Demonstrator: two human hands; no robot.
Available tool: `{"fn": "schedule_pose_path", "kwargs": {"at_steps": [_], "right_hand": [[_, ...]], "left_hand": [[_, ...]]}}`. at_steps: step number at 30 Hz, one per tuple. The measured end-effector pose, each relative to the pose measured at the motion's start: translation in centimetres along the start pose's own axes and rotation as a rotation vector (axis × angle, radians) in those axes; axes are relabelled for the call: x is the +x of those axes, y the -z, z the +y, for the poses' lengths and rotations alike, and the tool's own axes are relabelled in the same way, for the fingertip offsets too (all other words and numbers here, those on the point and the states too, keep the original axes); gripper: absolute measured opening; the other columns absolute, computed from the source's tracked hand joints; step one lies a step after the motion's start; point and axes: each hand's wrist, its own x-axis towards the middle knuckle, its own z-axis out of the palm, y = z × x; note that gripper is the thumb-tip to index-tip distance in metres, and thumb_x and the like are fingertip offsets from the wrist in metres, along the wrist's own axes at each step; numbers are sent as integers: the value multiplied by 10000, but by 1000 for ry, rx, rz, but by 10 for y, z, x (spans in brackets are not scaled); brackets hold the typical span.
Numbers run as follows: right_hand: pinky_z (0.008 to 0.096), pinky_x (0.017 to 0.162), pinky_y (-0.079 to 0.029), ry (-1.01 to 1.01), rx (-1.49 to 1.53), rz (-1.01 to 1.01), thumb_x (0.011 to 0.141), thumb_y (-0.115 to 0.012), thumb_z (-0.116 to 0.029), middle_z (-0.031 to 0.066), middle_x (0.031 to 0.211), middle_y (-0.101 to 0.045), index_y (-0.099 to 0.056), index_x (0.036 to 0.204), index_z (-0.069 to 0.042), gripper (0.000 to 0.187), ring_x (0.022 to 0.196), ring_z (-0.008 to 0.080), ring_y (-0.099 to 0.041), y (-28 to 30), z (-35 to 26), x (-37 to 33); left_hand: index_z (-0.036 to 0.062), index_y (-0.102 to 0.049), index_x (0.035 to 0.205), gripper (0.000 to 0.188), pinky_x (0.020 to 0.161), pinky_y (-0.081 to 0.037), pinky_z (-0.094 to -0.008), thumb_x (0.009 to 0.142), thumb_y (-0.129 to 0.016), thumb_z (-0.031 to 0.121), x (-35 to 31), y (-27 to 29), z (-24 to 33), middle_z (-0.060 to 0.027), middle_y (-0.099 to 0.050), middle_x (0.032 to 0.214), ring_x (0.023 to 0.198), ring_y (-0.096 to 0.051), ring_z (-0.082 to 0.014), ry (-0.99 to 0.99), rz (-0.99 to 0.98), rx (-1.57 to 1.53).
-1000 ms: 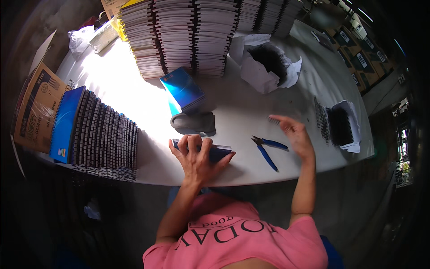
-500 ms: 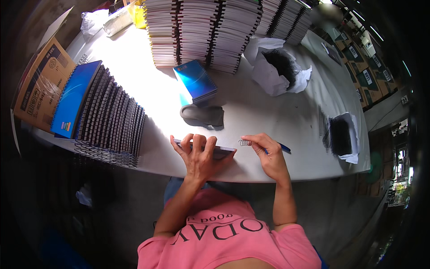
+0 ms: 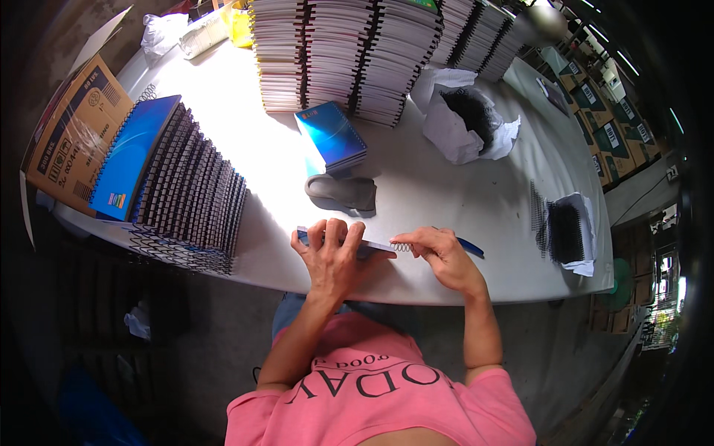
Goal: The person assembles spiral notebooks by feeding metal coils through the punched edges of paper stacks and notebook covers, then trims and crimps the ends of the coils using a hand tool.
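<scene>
My left hand grips a notebook held on its edge at the table's front, fingers over the top and thumb along the near side. In my right hand a wire spiral coil is pinched, its end at the notebook's right corner. Whether the coil has entered the holes is too small to tell. Just beyond my right hand lies a slim blue tool, partly hidden by the hand. A dark grey curved object rests past the notebook, in front of a small stack of blue notebooks.
Spiral-bound notebooks stand stacked at left beside a cardboard box. Tall stacks of notebooks rise at the back. Black coils lie in crumpled paper at back right, and more black coils at right.
My right hand has brought the coil leftward and slightly down against the notebook's right corner. My left hand keeps its hold on the notebook. The whole view has shifted slightly.
</scene>
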Motion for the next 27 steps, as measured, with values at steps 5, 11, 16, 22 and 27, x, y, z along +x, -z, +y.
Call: {"fn": "schedule_pose_path", "kwargs": {"at_steps": [5, 11, 16, 22, 27], "right_hand": [[300, 792, -271, 43, -54, -77, 790, -476, 52, 7, 766, -557, -645, 1119, -222, 460, 755, 140, -532, 4, -2, 2], [330, 721, -398, 91, 25, -97, 789, -480, 88, 51, 699, -565, -587, 1207, -189, 513, 700, 186, -560, 7, 0, 1], [308, 621, -462, 124, 197, -123, 832, -525, 28, 63, 701, -543, -539, 1255, -157, 462, 622, 186, -541, -3, 15, -3], [277, 606, -465, 55, 386, 119, 863, -559, -24, 47, 742, -546, -552, 1206, -92, 351, 659, 154, -536, -5, -1, -8], [264, 599, -463, 257, 108, 85, 879, -573, -68, 79, 814, -577, -573, 1155, -82, 277, 673, 138, -564, -2, 11, -8]], "left_hand": [[176, -609, 881, 511, 902, -227, -595, 613, -722, 595, 2, 6, 2, -19, -482, 944, 1021, -413, -232, -11, 1, -24], [166, -602, 902, 555, 868, -274, -524, 572, -755, 585, 8, 9, 2, -41, -483, 929, 992, -405, -268, -31, -72, 33], [194, -613, 1006, 573, 868, -274, -517, 586, -764, 555, 5, 11, 7, -35, -473, 925, 987, -394, -272, 12, -62, 22], [211, -588, 1126, 612, 884, -255, -575, 626, -753, 524, -2, 12, -3, -23, -477, 997, 1026, -389, -258, -91, 0, 6], [188, -593, 1114, 603, 911, -256, -567, 629, -758, 507, -7, 4, 1, -31, -480, 1017, 1039, -381, -275, -73, -48, 29]]}}
